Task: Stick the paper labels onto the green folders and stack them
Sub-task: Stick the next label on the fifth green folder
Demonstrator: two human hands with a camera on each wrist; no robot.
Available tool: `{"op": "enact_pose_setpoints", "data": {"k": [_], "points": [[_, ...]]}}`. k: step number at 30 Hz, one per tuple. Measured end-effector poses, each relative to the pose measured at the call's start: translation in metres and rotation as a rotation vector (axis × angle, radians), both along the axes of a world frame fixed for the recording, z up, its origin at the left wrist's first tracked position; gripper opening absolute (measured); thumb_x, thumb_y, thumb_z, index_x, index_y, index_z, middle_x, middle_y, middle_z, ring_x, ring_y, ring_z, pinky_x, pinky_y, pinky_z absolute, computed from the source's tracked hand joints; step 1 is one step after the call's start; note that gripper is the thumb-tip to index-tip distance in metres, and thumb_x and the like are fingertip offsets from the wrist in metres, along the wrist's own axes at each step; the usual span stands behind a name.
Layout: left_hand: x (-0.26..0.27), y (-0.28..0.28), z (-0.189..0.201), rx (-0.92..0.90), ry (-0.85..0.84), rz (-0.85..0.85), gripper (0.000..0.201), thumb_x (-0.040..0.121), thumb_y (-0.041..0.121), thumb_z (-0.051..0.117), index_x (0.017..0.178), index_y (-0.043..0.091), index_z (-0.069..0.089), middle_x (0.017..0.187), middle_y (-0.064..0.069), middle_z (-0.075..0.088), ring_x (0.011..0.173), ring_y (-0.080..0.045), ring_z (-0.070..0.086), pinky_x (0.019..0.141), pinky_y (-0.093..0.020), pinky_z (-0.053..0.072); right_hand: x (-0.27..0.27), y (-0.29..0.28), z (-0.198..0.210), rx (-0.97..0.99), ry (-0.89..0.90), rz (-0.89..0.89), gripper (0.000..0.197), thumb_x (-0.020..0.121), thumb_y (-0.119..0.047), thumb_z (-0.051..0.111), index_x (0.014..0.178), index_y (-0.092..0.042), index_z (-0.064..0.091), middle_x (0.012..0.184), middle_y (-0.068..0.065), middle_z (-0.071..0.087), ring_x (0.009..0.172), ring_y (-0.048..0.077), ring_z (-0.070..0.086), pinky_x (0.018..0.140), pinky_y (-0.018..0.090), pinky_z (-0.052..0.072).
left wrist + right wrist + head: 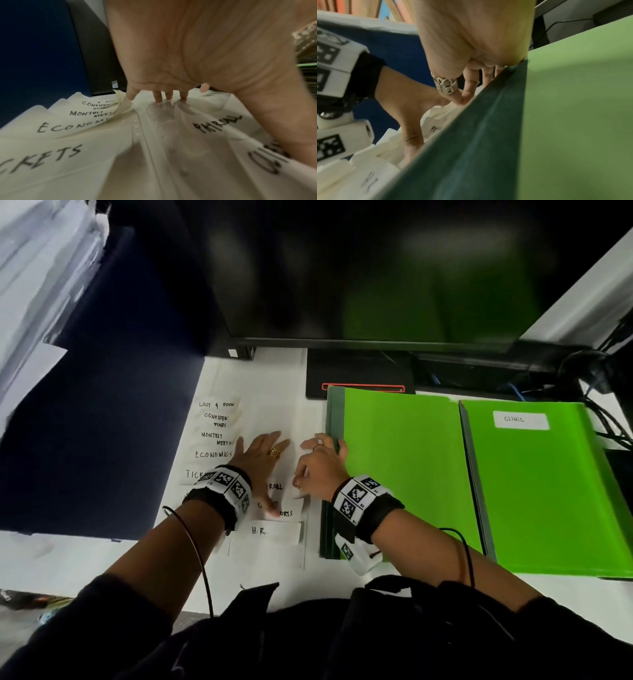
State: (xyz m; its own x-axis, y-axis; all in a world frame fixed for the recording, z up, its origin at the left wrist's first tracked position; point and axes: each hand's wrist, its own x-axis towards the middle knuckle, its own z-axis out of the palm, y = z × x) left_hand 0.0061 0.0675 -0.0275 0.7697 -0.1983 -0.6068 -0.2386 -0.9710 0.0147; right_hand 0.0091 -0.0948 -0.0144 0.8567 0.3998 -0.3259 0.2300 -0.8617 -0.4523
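Observation:
A backing sheet [270, 416] of handwritten paper labels lies on the white desk, among them ECONOMICS [213, 454] [72, 125], PAYROLL [275, 486] [217, 124] and H.R. [274, 530]. My left hand [263, 453] [164, 94] presses flat on the sheet with spread, straight fingers. My right hand [318, 463] [462, 100] sits beside the spine of a stack of unlabelled green folders [404, 467] [573, 121]; its thumb and forefinger appear to pinch the right end of the PAYROLL label. To the right lies a green folder [548, 491] carrying a CLINIC label [520, 420].
A dark monitor [359, 268] on a black stand base [359, 374] fills the back of the desk. Cables [609, 419] run at the far right. A dark blue partition [102, 405] borders the label sheet on the left.

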Motion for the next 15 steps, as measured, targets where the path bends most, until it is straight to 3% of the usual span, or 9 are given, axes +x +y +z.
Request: {"op": "enact_pose_setpoints", "data": {"k": [4, 6, 7, 9, 11, 13, 15], "points": [[0.003, 0.007, 0.002, -0.005, -0.002, -0.015, 0.143, 0.044, 0.065, 0.08, 0.149, 0.029, -0.01, 0.157, 0.005, -0.018, 0.146, -0.02, -0.012, 0.111, -0.061, -0.006, 0.012, -0.008, -0.001, 0.137, -0.014, -0.08, 0.01, 0.073, -0.023, 0.072, 0.077, -0.014, 0.071, 0.109, -0.005, 0.063, 0.121, 0.015, 0.042, 0.109, 0.037, 0.012], [0.005, 0.007, 0.008, -0.038, 0.002, 0.003, 0.137, 0.046, 0.062, 0.081, 0.15, 0.03, -0.002, 0.157, 0.006, -0.012, 0.146, -0.018, -0.008, 0.11, -0.061, -0.009, 0.02, -0.016, 0.002, 0.23, -0.016, -0.097, 0.008, 0.073, -0.019, 0.073, 0.074, -0.013, 0.068, 0.094, 0.0, 0.069, 0.099, 0.017, 0.056, 0.104, 0.037, 0.031], [0.007, 0.006, 0.012, -0.077, 0.003, 0.033, 0.131, 0.048, 0.062, 0.08, 0.15, 0.029, 0.005, 0.158, 0.006, -0.006, 0.147, -0.018, -0.004, 0.11, -0.06, -0.009, 0.024, -0.02, 0.004, 0.308, -0.01, -0.127, 0.008, 0.073, -0.015, 0.073, 0.074, -0.009, 0.068, 0.088, 0.004, 0.07, 0.086, 0.017, 0.059, 0.094, 0.036, 0.041], [0.015, 0.002, 0.023, -0.205, -0.041, 0.112, 0.104, 0.057, 0.06, 0.077, 0.144, 0.029, 0.03, 0.152, 0.004, 0.019, 0.143, -0.018, 0.016, 0.114, -0.055, 0.002, 0.031, -0.029, 0.014, 0.423, 0.001, -0.226, 0.008, 0.074, -0.006, 0.072, 0.077, -0.001, 0.067, 0.082, 0.013, 0.07, 0.072, 0.016, 0.057, 0.073, 0.029, 0.05], [0.026, -0.002, 0.033, -0.392, -0.145, 0.198, 0.064, 0.071, 0.052, 0.073, 0.126, 0.024, 0.054, 0.132, 0.001, 0.044, 0.125, -0.019, 0.041, 0.109, -0.04, 0.03, 0.039, -0.039, 0.022, 0.46, -0.03, -0.333, 0.007, 0.074, -0.003, 0.071, 0.077, 0.0, 0.065, 0.077, 0.013, 0.067, 0.068, 0.015, 0.054, 0.059, 0.019, 0.044], [0.035, -0.011, 0.041, -0.531, -0.236, 0.264, 0.04, 0.083, 0.037, 0.067, 0.114, 0.013, 0.061, 0.114, -0.006, 0.057, 0.107, -0.023, 0.054, 0.09, -0.031, 0.043, 0.047, -0.05, 0.024, 0.48, -0.069, -0.433, 0.008, 0.074, -0.003, 0.071, 0.072, -0.005, 0.063, 0.072, 0.008, 0.063, 0.064, 0.014, 0.053, 0.056, 0.018, 0.04], [0.044, -0.025, 0.047, -0.587, -0.305, 0.29, 0.031, 0.09, 0.027, 0.061, 0.113, 0.006, 0.061, 0.104, -0.012, 0.064, 0.096, -0.025, 0.059, 0.081, -0.027, 0.043, 0.055, -0.064, 0.024, 0.535, -0.045, -0.551, 0.02, 0.075, -0.003, 0.071, 0.066, -0.014, 0.057, 0.068, 0.002, 0.06, 0.061, 0.012, 0.052, 0.057, 0.021, 0.042]]}}
